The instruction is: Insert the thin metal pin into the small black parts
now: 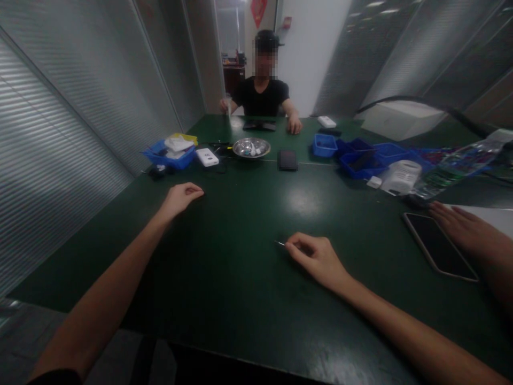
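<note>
My right hand (315,258) is closed in a pinch just over the green table (224,267), right of the middle. A thin, shiny metal pin-like piece (279,243) sticks out to the left from between its fingertips; its exact kind is too small to tell. Farther off on the left, my left hand (180,199) has thumb and fingers pressed together low over the tabletop. What those fingers hold, if anything, is hidden. Beyond it lies a white power bank-like device (207,157), and a round metal dish (251,149) with small white pieces stands farther back.
Blue trays (360,163) and a clear plastic bottle (452,168) crowd the right side. Another person's hand (468,227) rests beside a phone (440,246). A dark square box (287,160) lies mid-table. A blue basket (172,155) stands left. A person (260,96) sits opposite.
</note>
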Action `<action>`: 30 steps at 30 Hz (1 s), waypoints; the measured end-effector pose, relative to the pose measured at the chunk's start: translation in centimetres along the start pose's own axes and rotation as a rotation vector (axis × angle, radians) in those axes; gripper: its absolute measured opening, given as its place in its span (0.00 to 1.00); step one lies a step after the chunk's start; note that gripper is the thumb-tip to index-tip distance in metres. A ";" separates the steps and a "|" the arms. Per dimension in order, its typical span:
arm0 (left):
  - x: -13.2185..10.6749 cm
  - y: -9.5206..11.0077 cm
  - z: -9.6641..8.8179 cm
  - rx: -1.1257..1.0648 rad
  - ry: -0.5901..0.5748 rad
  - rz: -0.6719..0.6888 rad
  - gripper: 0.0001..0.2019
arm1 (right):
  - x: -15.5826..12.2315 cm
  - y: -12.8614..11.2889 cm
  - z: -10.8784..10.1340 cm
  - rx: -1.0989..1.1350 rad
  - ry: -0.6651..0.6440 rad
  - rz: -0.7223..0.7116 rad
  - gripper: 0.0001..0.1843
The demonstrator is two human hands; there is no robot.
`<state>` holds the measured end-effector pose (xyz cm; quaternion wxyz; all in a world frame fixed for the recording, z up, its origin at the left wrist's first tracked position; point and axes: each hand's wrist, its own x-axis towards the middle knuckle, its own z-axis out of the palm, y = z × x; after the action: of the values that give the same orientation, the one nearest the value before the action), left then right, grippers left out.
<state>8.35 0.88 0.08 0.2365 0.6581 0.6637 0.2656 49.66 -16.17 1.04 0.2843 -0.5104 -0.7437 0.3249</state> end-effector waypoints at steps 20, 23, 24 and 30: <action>-10.6 11.7 10.3 -0.192 -0.492 0.775 0.08 | 0.8 -0.4 -0.1 -0.071 -0.055 0.011 0.12; -10.7 11.9 10.3 -0.190 -0.514 0.797 0.08 | 0.8 -0.6 0.0 -0.073 -0.057 0.005 0.12; -10.7 12.0 10.3 -0.189 -0.524 0.802 0.08 | 0.8 -0.6 0.1 -0.072 -0.060 0.003 0.12; -10.5 11.9 10.4 -0.184 -0.538 0.814 0.07 | 0.9 -0.6 0.3 -0.049 -0.044 0.013 0.13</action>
<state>24.38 -9.28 -0.23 0.3334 0.8855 0.2422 0.2147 48.78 -15.57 1.38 0.2530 -0.5149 -0.7542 0.3195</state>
